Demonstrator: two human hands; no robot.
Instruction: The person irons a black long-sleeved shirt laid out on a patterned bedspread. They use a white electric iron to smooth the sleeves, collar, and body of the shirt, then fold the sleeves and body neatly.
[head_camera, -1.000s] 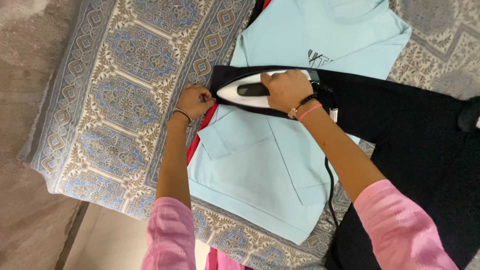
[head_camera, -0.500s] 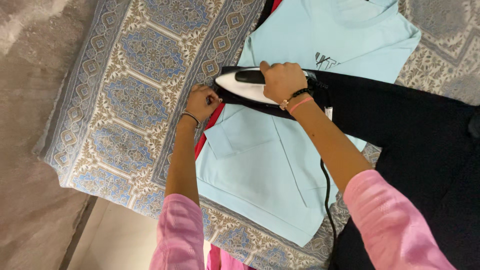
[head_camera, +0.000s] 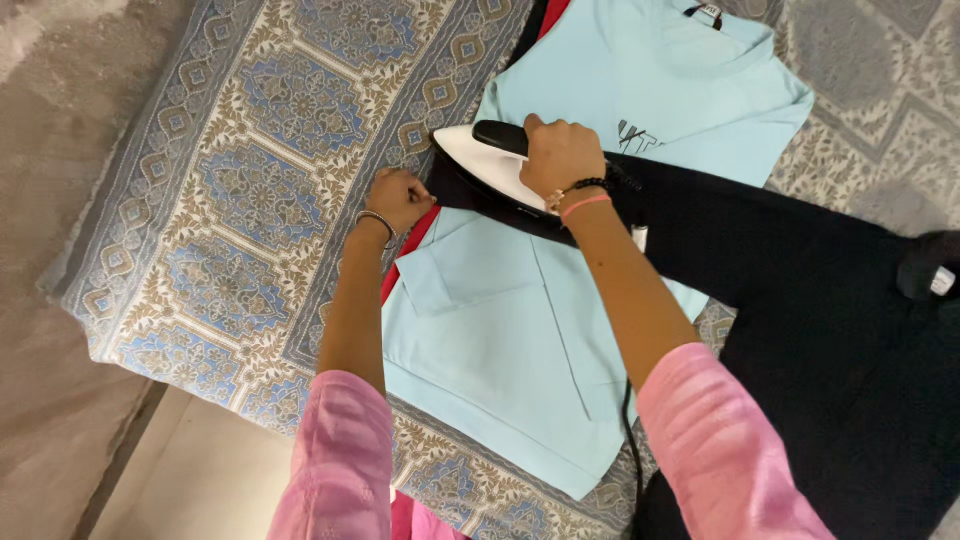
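Your right hand (head_camera: 558, 155) has its grip clamped on the black handle of the white iron (head_camera: 487, 163), fingers wrapped over the top. The iron sits on the end of a black garment (head_camera: 800, 270), its pointed nose aimed toward the patterned side of the bed, and it looks slightly tilted, though you cannot tell for sure whether the whole soleplate is flat on the cloth.

Your left hand (head_camera: 398, 198) is just beside the iron's nose, its grip pinched together at the edge of the black garment, where a strip of red fabric (head_camera: 415, 245) shows underneath.

The black garment stretches from the iron away to your right, lying across a light blue shirt (head_camera: 520, 320) that is spread flat with its collar at the far end and its hem toward you. The iron's black cord (head_camera: 630, 440) runs down past your right forearm over the shirt's near edge.

All of it rests on a bed covered with a blue and brown patterned bedspread (head_camera: 250, 190). A bare floor (head_camera: 60, 300) shows on the left. Both your sleeves are pink, with bracelets at both wrists.
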